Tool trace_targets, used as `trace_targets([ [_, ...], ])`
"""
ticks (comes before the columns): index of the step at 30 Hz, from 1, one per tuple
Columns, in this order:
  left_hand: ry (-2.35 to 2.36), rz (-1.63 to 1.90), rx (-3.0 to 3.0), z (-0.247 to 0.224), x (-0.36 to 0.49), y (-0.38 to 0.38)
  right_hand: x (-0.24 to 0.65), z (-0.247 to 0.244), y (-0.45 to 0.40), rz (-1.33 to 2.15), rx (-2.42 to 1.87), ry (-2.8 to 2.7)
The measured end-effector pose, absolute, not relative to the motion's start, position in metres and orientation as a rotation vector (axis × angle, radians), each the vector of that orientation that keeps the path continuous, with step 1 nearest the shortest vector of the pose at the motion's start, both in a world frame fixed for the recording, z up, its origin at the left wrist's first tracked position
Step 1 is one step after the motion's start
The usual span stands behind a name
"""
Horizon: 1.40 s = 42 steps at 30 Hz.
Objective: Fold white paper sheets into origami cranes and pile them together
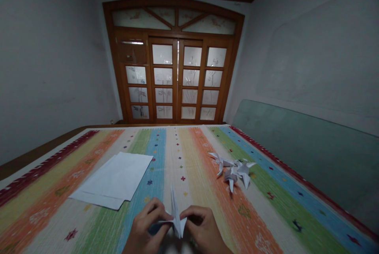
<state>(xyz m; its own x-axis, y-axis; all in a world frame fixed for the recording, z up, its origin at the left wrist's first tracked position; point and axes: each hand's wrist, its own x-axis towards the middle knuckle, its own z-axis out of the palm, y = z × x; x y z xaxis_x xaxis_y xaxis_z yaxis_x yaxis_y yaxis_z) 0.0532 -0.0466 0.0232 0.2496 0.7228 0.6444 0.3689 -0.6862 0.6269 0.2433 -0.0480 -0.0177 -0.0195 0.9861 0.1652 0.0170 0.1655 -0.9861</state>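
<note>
Between my hands, low in the middle of the head view, is a white folded paper crane [176,218] with a long narrow point standing up and away from me. My left hand [149,222] pinches its left side between thumb and fingers. On the right side, my right hand [203,224] pinches the paper the same way. The crane's lower part faces me, and the fingertips hide some of its folds. Several finished white paper cranes [232,169] lie grouped on the cloth, ahead and to the right of my right hand.
A stack of white paper sheets [114,179] lies ahead to the left. The table is covered by a striped, multicoloured cloth [201,191]. A pale green board or panel [296,147] stands along the right side. Wooden doors with glass panes [177,80] are beyond the far edge.
</note>
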Motion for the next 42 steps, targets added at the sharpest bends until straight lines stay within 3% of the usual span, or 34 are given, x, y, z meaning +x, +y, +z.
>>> trace_targets([
  [12,1.114,1.141,1.867,0.016,0.053,-0.047,0.249,-0.013,-0.048,0.878,-1.146,-1.424],
  [19,1.087,1.095,1.529,0.01,0.057,-0.042,0.249,-0.008,-0.052,0.924,-1.181,-1.432],
  [42,1.14,0.909,1.527,-0.003,0.058,-0.04,0.251,-0.005,-0.052,0.89,-1.226,-1.622],
])
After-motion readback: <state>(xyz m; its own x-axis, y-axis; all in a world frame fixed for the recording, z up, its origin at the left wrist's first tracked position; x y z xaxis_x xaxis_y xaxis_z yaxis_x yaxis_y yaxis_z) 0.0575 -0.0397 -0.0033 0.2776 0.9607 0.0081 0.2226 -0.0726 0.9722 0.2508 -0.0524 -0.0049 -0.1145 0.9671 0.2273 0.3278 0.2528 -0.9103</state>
